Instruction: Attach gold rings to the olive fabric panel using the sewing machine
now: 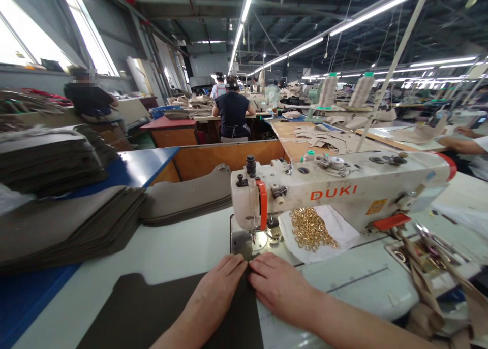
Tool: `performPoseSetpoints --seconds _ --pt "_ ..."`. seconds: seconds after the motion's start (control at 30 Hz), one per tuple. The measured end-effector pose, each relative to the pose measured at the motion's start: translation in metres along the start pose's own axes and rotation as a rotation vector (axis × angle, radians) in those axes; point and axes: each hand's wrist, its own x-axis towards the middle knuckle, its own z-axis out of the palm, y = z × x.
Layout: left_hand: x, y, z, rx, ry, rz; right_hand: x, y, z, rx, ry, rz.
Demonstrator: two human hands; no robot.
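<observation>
A dark brown-grey fabric panel [152, 308] lies on the pale sewing table, its narrow upper part reaching the needle plate of a white sewing machine [343, 186]. My left hand [219, 283] rests over the panel just in front of the needle, fingers together and bent down onto the cloth. Close beside it, my right hand [280, 285] has its fingers curled at the panel's right edge. Both hands' fingertips nearly meet, and their thumbs are mostly hidden. Behind them, a heap of small gold metal rings [312, 229] sits on white wrapping [345, 232] under the machine arm.
Stacked fabric panels [186, 196] lie left of the machine head, with a taller stack [68, 227] further left. At right, a tray [438, 283] holds scissors and rings, with beige straps [423, 298] hanging over it. A co-worker [233, 110] sits ahead.
</observation>
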Motion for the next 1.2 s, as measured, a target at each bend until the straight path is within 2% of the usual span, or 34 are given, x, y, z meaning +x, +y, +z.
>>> performPoseSetpoints --seconds 0.17,0.33,0.5,0.7,0.87,1.03,1.2 --pt "0.011 0.0 -0.001 -0.039 0.011 -0.016 0.002 0.01 0.002 -0.092 0.003 -0.066" --pt "0.027 -0.007 0.003 -0.032 0.018 0.016 0.005 0.025 -0.001 -0.105 -0.014 -0.045" --pt "0.042 -0.016 0.005 -0.036 0.068 0.044 0.006 0.037 0.006 -0.072 -0.008 0.017" --pt "0.042 -0.027 0.014 -0.003 0.03 0.049 0.01 0.04 0.007 -0.07 0.047 0.038" --pt "0.043 -0.032 0.016 0.03 0.08 0.102 0.016 0.041 0.002 -0.077 0.001 0.048" --pt "0.044 -0.033 0.018 0.05 0.057 0.083 0.019 0.041 0.003 -0.079 -0.016 0.051" --pt "0.047 -0.032 0.012 0.048 0.091 0.132 0.018 0.041 0.003 -0.082 -0.019 0.048"
